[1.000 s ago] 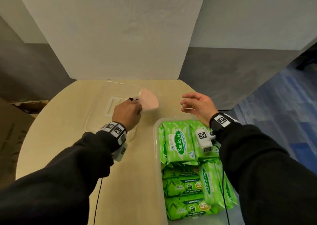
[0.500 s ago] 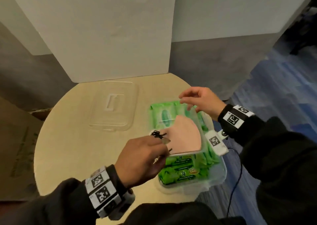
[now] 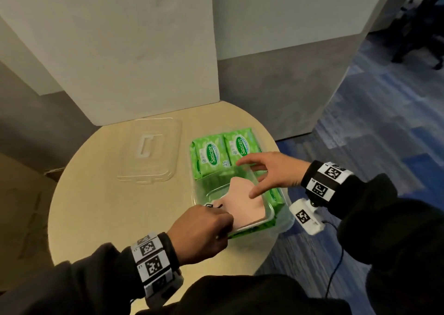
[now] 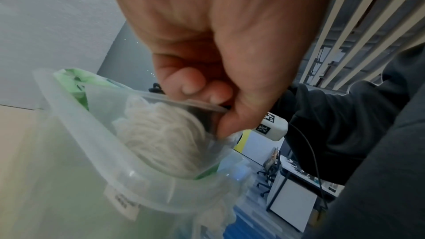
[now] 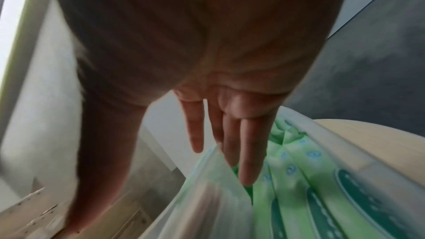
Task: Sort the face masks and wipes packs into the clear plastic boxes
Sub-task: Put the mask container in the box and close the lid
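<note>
Mask placement is what I read: my left hand (image 3: 200, 233) pinches the pink fabric face mask (image 3: 242, 203) over a small clear plastic box (image 3: 269, 216) at the worktop's (image 3: 101, 201) right edge, long axis toward my open-fingered right hand (image 3: 271, 172), nearer its far end.

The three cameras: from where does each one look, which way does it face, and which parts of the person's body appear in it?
Head: from above, down onto the round table; both forearms, left hand, right hand.
Left wrist: along the left hand, whose fingers pinch the small clear box.
Right wrist: along the right hand, straight fingers over the green wipes packs.
Shared: all three views show the wipes packs and clear plastic.
</note>
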Demonstrator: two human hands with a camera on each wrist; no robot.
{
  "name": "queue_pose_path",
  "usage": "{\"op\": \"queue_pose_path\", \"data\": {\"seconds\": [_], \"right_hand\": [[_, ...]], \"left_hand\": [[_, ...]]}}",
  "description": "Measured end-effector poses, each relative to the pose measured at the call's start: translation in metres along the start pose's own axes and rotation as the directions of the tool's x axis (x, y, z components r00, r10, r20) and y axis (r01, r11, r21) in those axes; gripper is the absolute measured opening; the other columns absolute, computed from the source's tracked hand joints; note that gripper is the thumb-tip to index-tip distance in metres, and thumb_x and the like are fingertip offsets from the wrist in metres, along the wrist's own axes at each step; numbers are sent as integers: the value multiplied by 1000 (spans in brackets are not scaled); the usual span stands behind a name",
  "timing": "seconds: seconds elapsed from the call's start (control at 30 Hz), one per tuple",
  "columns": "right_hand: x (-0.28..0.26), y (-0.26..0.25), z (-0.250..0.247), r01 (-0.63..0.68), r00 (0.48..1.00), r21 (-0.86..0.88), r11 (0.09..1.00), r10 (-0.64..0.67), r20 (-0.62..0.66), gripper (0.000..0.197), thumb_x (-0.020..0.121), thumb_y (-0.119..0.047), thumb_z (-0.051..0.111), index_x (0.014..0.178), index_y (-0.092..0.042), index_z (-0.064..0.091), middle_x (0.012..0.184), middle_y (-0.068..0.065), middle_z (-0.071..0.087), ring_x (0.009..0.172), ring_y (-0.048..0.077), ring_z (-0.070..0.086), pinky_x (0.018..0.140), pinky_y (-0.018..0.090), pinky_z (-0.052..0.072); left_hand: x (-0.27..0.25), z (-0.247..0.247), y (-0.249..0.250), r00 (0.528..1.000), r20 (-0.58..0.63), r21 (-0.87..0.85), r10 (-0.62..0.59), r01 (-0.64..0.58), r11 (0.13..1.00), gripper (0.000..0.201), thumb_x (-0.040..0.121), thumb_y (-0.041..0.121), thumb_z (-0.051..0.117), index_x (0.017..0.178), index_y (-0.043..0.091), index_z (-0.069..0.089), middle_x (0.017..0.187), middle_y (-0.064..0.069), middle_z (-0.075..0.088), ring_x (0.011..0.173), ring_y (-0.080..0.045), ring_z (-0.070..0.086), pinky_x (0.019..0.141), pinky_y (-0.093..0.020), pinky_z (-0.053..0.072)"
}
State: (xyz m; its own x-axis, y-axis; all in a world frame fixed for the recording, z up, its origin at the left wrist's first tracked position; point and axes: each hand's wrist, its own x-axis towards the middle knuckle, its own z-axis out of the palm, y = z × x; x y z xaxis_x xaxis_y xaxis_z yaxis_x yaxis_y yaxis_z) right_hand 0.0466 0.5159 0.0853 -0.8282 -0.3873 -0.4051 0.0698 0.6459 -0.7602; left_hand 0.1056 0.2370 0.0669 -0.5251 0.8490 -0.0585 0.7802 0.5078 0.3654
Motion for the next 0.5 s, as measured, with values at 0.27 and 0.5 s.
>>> {"op": "queue_pose_path", "data": {"seconds": [0.27,0.5], "right_hand": [[-2,4,15,114,976,-447,887,-16,217,135,56,-46,98,161,-35,14,170,-4,7,155,13,10,120,20,14],[4,-1,16,188,969,-774,604,14,246,148,51,-72,87,163,-27,2,171,-3,-3,157,18,1,126,48,11]], "left_hand": [[8,-1,-10,981,187,51,-42,33,998,4,83,23,57,80,21,59,80,-3,64,71,-29,56,61,-37,46],[18,-3,-22,956,285,-111,-69,104,988,16,89,38,72,89,22,73,81,4,70,66,-16,54,65,-31,46]]}}
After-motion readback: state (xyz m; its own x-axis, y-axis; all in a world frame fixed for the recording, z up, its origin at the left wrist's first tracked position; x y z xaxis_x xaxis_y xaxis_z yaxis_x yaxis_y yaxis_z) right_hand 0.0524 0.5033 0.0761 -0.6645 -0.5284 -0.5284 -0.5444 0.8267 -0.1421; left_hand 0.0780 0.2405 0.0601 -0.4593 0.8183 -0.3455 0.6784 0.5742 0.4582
